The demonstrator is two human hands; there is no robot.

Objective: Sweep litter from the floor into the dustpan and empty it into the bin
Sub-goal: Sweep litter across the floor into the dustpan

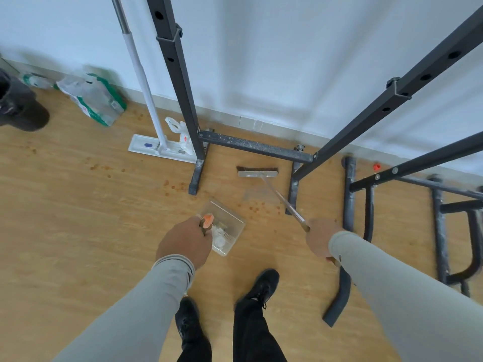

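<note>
Left hand [183, 245] grips the dustpan [224, 226] handle, right hand [322, 241] wraps the broom [257, 173] stick.

Head cam: the broom head sits out ahead near the wall, lying crosswise, between the black rack [256, 147] legs. Orange litter [257, 206] lies between it and the pan, just right of the pan's mouth, so a pull back-left looks right. Rack feet box in both sides; more crumbs off left.

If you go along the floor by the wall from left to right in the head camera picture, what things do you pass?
Dark bin → green and white plastic bag → white flat mop → broom head → small red cap.
</note>
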